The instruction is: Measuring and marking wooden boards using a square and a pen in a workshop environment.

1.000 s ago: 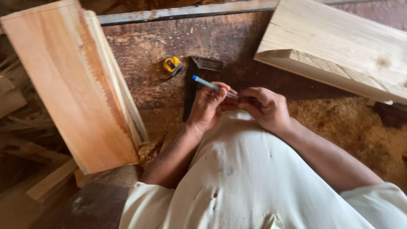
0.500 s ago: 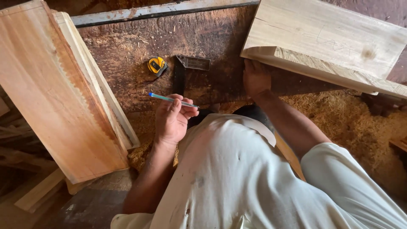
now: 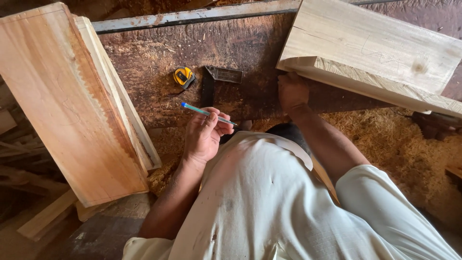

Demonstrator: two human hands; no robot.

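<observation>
Holding a slim blue-green pencil (image 3: pixel 208 113) across its fingertips, the left hand (image 3: pixel 204 137) hovers above the near edge of the dark, sawdust-strewn wooden surface (image 3: pixel 144 62). The grip is closed on the pencil shaft, thumb against curled fingers, with the blue end pointing away to the left and the tip lying toward the person's body. That is a carrying hold rather than a writing one, as the point is not on any wood.

Taking the pencil as landmark: just beyond it on the surface lies a dark metal try square (image 3: pixel 214 82), its blade running toward the person. Touching or nearly touching the square's left side is a small yellow tape measure (image 3: pixel 183 77). Both lie flat and within easy reach, in my judgement parked as marking tools.

To the right of the pencil, the right hand (image 3: pixel 292 91) is pressed against the lower end of a thick pale timber plank (image 3: pixel 370 53), which rests angled across the surface's far right. Its fingers appear wrapped under the plank's edge, but the contact is partly hidden, so how firmly it holds cannot be told. The placement suggests steadying or shifting the plank.

Well to the left of the pencil, a stack of reddish-brown wide boards (image 3: pixel 67 106) leans over the surface's edge. Below and right, sawdust (image 3: pixel 404 144) covers the floor.
</observation>
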